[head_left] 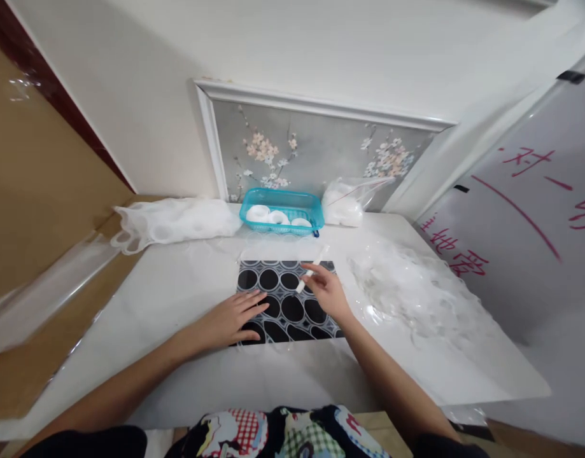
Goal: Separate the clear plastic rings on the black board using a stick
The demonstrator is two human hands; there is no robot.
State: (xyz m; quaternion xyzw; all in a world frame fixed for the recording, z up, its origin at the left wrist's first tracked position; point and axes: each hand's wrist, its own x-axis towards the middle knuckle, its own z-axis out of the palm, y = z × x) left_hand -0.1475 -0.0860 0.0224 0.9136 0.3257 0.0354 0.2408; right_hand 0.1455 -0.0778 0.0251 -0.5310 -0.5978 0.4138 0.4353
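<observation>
Nearby, basket (281, 210) and film (416, 296) flank hands: right (326, 291) grips stick (312, 269), left (235, 318) flat.

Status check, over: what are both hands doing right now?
Left hand flat on black oval-patterned mat. Right hand holds white pen-like tool over it. Nothing blocking.

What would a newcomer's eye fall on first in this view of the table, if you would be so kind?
Most likely the black mat with oval holes at the middle of the white table, with the left hand flat on it and the right hand holding a white pen-like tool over it. Behind it, against the wall, stands a turquoise basket holding white rings.
</observation>
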